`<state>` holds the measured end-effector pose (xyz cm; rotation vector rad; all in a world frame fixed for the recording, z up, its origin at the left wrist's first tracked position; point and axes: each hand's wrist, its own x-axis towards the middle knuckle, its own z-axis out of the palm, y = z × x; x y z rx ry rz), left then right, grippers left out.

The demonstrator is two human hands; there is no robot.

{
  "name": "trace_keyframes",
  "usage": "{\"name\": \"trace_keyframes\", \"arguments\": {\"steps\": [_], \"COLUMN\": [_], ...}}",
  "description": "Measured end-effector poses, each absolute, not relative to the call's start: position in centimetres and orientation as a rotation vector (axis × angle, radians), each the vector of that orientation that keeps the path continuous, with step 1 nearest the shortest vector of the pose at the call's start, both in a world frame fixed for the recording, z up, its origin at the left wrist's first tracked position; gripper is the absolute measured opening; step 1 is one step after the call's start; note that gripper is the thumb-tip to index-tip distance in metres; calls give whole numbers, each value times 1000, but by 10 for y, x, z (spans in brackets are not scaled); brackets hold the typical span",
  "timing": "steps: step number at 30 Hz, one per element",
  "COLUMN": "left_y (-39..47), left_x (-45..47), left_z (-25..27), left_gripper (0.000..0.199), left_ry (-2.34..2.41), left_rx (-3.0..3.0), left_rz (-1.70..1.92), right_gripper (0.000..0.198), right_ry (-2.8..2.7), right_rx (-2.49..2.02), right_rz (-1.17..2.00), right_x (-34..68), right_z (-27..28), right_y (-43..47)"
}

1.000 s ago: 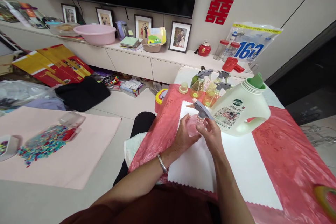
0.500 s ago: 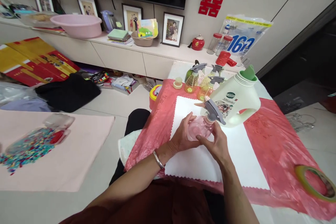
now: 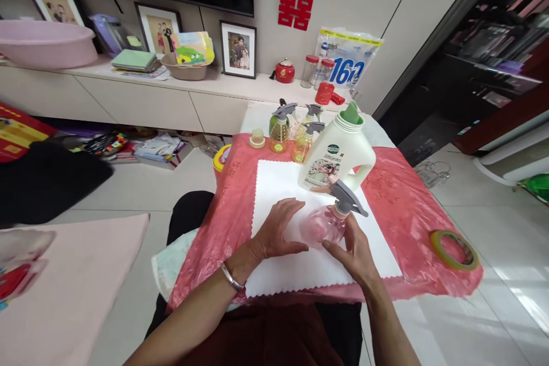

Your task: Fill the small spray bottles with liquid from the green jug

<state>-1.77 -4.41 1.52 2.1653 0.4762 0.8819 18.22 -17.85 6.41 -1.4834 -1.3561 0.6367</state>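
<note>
A clear pink spray bottle (image 3: 325, 225) with a grey trigger head leans over the white scalloped sheet (image 3: 278, 274). My right hand (image 3: 354, 254) grips it near the neck, thumb on its side. Just left of the bottle's base, my left hand (image 3: 281, 229) is open, fingers and thumb curved apart with a gap to the bottle. Behind stands a large cream detergent jug (image 3: 337, 154) with a green spout and no cap on it. An upturned cap (image 3: 257, 138) sits at the back left of the table.
Several spray bottles (image 3: 279, 134) stand together left of the jug. A tape roll (image 3: 454, 249) lies on the red plastic cover (image 3: 398, 206) at the right. Along the wall runs a low cabinet (image 3: 141, 91) with framed photos and a pink basin (image 3: 47, 43).
My left hand has come off the spray bottle and moved left, fingers spreading. The bottle stays in my right hand. The view has swung to the right.
</note>
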Motion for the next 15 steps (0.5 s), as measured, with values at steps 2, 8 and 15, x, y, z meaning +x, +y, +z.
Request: {"name": "trace_keyframes", "arguments": {"steps": [2, 8, 15], "left_y": [-44, -45, -47], "left_x": [-17, -15, -17], "left_z": [17, 20, 22], "left_gripper": [101, 90, 72], "left_ry": [438, 429, 586], "left_rx": [2172, 2158, 1998], "left_rz": [885, 884, 810], "right_gripper": [65, 64, 60], "right_ry": [-1353, -1418, -1267], "right_rx": [-1442, -1375, -1661], "right_rz": [694, 763, 308], "right_x": [176, 159, 126], "right_z": [62, 68, 59], "right_y": [-178, -163, -171]}}
